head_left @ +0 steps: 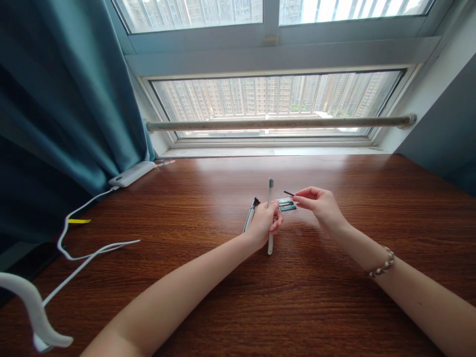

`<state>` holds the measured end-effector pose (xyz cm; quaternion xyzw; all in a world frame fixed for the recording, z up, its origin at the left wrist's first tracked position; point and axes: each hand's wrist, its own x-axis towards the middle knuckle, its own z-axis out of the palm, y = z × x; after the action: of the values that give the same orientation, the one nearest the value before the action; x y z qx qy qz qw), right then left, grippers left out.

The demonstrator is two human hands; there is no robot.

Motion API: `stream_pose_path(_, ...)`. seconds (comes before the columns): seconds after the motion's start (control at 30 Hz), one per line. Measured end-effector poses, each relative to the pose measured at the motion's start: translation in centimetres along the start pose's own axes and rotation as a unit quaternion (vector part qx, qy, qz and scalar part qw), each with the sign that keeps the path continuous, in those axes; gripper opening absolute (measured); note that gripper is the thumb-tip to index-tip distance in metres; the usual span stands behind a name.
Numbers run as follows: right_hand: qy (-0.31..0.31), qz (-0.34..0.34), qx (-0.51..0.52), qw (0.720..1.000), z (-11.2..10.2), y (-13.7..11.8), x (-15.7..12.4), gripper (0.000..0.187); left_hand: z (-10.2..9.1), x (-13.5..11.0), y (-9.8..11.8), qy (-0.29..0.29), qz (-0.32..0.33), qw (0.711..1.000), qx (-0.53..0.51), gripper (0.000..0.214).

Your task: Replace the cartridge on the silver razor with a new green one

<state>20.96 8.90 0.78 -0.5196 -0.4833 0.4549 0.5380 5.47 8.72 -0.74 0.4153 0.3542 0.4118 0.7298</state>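
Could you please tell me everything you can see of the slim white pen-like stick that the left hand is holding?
The white stick is slim, straight and pale, plastic by its look, with a slightly greyer, ribbed-looking top end. It stands nearly upright in the view, top end towards the window, lower end showing below the left hand above the wooden desk. The left hand's fingers wrap its middle, hiding that stretch. Whether the lower tip touches the desk cannot be told. Nothing else touches it.

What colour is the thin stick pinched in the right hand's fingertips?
Black, in the head view: the thin stick pokes out left of the right hand.
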Motion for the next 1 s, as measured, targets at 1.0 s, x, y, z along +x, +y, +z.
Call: stream_pose_path(1.0, -0.079, -0.008, -0.098, 0.992, -0.4, -1.7, -0.2, 0.032, 0.7, -0.8, 0.1, -0.012, 0.009, 1.000, -0.014, 0.024)
